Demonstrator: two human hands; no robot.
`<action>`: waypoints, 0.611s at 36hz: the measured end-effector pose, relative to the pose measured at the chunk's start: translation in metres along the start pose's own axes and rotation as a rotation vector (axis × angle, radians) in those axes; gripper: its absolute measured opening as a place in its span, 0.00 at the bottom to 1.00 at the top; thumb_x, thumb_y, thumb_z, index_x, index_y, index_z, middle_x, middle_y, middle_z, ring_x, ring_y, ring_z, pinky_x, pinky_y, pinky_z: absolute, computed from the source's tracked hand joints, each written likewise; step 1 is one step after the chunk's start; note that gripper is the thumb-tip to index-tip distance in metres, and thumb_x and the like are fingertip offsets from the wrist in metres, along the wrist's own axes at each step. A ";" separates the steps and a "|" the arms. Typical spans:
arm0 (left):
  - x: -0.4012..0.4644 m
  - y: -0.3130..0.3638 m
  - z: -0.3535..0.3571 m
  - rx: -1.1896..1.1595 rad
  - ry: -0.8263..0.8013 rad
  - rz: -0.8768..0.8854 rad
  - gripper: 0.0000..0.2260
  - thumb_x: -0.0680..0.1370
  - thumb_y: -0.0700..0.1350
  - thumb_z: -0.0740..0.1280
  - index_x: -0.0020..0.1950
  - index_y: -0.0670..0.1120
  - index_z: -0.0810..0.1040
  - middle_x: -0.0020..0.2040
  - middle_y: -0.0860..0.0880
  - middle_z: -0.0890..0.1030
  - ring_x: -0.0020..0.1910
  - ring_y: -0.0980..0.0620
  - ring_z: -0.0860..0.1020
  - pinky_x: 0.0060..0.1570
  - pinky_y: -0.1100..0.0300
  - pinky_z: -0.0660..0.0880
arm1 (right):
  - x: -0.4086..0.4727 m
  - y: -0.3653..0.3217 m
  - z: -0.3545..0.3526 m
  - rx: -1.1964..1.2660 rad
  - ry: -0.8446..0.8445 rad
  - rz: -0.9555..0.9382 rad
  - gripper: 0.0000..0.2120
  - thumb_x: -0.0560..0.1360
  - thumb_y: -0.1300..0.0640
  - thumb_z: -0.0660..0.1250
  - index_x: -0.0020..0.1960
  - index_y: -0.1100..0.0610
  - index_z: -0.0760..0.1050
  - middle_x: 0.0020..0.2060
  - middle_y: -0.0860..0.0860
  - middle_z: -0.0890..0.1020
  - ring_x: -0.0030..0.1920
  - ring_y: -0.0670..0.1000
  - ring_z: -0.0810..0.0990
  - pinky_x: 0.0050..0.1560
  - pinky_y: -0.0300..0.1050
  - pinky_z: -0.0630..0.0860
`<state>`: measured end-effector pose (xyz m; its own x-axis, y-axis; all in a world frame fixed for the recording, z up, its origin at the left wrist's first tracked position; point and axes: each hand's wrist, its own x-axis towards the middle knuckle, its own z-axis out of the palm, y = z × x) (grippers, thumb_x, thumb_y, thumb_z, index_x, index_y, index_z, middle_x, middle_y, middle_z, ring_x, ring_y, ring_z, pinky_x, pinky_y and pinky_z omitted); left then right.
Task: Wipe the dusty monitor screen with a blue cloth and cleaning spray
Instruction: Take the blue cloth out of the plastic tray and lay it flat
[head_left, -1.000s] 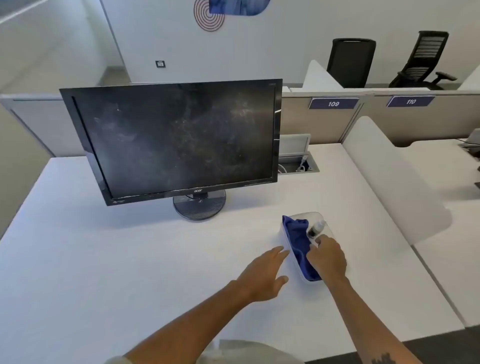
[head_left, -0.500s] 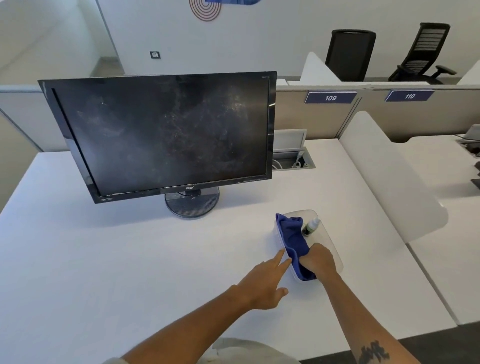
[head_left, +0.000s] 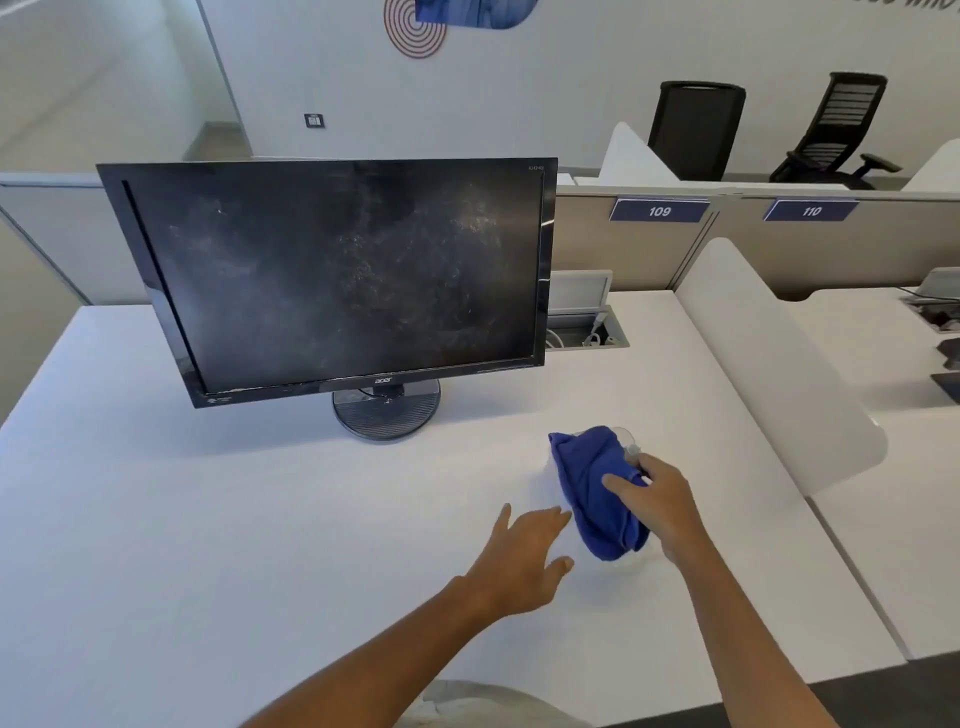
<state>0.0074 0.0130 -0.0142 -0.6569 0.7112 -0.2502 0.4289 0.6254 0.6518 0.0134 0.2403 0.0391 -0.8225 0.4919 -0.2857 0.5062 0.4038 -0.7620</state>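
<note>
I am at the pick-up step: nothing has touched the screen yet. My right hand (head_left: 662, 506) pinches the blue cloth (head_left: 597, 493), thumb on top and fingers curled behind it, and the cloth hangs bunched just above the worktop (head_left: 208, 519), toward its right edge. Behind the cloth I can just make out the top of the spray bottle (head_left: 631, 449), mostly hidden; whether the same grip also holds it I cannot tell. My left hand (head_left: 519, 561) hovers beside the cloth, fingers spread and holding nothing. The monitor (head_left: 332, 280) stands upright near the back left of the worktop, its dark screen speckled with dust. Next, I judge, the left hand takes the bottle so the cloth or screen can be misted, then the cloth goes up to the glass.
</note>
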 end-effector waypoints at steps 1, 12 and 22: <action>-0.002 -0.001 -0.003 -0.041 0.059 -0.030 0.28 0.89 0.55 0.62 0.89 0.50 0.61 0.87 0.50 0.67 0.87 0.51 0.62 0.88 0.43 0.42 | -0.002 -0.006 -0.005 0.021 -0.004 -0.039 0.07 0.77 0.56 0.77 0.52 0.52 0.80 0.49 0.48 0.85 0.50 0.54 0.83 0.44 0.43 0.78; -0.019 -0.032 -0.060 -0.881 0.537 -0.328 0.22 0.86 0.55 0.69 0.80 0.53 0.75 0.69 0.56 0.82 0.64 0.60 0.82 0.64 0.63 0.78 | -0.037 -0.084 -0.025 0.070 -0.288 -0.400 0.15 0.81 0.62 0.73 0.63 0.48 0.79 0.56 0.38 0.85 0.57 0.45 0.84 0.50 0.39 0.85; -0.058 -0.069 -0.074 -1.612 0.261 -0.356 0.28 0.89 0.65 0.51 0.76 0.50 0.79 0.71 0.46 0.86 0.72 0.44 0.82 0.76 0.41 0.76 | -0.055 -0.104 0.030 0.136 -0.623 -0.411 0.16 0.81 0.62 0.73 0.67 0.50 0.80 0.63 0.44 0.85 0.65 0.50 0.83 0.60 0.47 0.85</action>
<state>-0.0297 -0.0954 0.0087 -0.7246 0.4429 -0.5280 -0.6797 -0.3327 0.6537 -0.0015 0.1480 0.1171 -0.9528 -0.2210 -0.2081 0.1240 0.3423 -0.9314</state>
